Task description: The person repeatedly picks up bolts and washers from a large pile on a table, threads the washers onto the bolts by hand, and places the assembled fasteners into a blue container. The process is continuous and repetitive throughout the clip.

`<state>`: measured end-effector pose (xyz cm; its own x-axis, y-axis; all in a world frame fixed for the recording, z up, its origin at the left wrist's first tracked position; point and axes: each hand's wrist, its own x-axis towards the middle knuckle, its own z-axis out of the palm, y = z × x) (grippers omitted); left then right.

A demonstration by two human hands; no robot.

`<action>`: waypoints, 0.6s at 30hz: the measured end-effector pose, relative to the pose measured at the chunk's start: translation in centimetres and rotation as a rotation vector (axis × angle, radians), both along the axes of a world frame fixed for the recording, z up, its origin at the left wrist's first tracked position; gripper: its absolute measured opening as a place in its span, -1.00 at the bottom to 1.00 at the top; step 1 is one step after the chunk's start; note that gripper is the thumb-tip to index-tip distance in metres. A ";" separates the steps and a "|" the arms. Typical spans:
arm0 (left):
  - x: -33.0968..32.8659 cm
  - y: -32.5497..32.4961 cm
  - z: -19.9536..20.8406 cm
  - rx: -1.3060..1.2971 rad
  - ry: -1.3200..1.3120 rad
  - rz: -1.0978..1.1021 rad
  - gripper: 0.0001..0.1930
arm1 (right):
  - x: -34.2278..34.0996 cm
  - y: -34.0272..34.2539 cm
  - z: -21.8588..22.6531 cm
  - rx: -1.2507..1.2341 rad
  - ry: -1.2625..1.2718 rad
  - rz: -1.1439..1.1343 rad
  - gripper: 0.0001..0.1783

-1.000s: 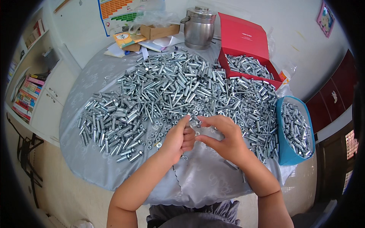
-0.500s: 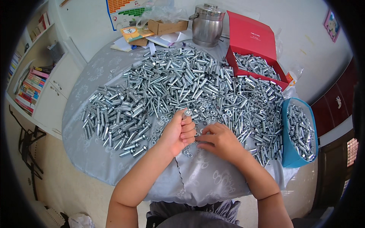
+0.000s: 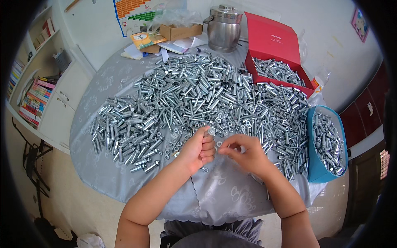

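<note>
My left hand (image 3: pixel 196 152) is closed in a fist around an expansion bolt (image 3: pixel 211 130), whose metal end sticks up above the thumb. Most of its shank is hidden by the fingers. Just to the right, my right hand (image 3: pixel 245 152) is closed with thumb and forefinger pinched together, apart from the bolt. What lies between those fingertips, if anything, is too small to make out. Small washers and nuts (image 3: pixel 219 144) lie around both hands. Beyond them spreads a large heap of loose bolts and metal sleeves (image 3: pixel 198 89); assembled expansion bolts (image 3: pixel 124 124) lie toward the left.
A grey patterned cloth (image 3: pixel 111 173) covers the table. A blue bin (image 3: pixel 318 173) of metal parts stands at the right edge, and an open red box (image 3: pixel 275 39) holds more. A steel pot (image 3: pixel 224 31), a cardboard box (image 3: pixel 181 31) and papers sit at the back.
My right hand has drawn slightly right, with its fingers curled into a pinch. My left fist has shifted slightly down and right, still around the bolt.
</note>
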<state>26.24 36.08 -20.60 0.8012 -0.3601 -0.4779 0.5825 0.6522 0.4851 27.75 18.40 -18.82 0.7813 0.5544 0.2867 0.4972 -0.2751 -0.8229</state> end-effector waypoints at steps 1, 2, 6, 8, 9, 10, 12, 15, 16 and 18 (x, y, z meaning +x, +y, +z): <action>0.0 -0.3 -0.1 0.016 0.007 -0.016 -0.56 | 0.0 -0.1 0.4 0.145 0.147 -0.053 -0.92; -0.1 -0.7 0.3 0.064 0.026 -0.025 -0.55 | 0.2 -0.4 0.6 0.299 0.289 -0.042 -0.92; -0.5 -1.4 0.0 0.082 0.008 -0.137 -0.55 | 0.3 -0.5 0.7 0.480 0.509 -0.015 -0.89; -0.7 -1.7 0.4 0.115 0.000 -0.173 -0.56 | 0.4 -0.5 0.8 0.482 0.546 0.006 -0.89; -0.8 -1.7 0.4 0.112 -0.007 -0.169 -0.56 | 0.4 -0.4 0.8 0.482 0.566 0.018 -0.89; -0.9 -1.6 0.4 0.110 -0.013 -0.164 -0.56 | 0.4 -0.4 0.8 0.476 0.566 0.011 -0.89; -0.9 -1.5 0.4 0.111 -0.010 -0.149 -0.57 | 0.5 -0.3 0.6 0.464 0.567 0.001 -0.89; -0.8 -1.5 0.4 0.134 0.008 -0.125 -0.57 | 0.4 -0.3 0.7 0.424 0.615 0.014 -0.89; -0.8 -1.5 0.4 0.150 0.006 -0.124 -0.57 | 0.4 -0.2 0.7 0.437 0.622 0.016 -0.89; -0.9 -1.6 0.4 0.169 -0.006 -0.129 -0.57 | 0.4 -0.2 0.7 0.461 0.633 0.019 -0.90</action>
<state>25.38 34.51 -20.17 0.7566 -0.3748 -0.5358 0.6527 0.4814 0.5850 28.12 18.19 -18.09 0.8646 0.5023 -0.0062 -0.1040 0.1670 -0.9805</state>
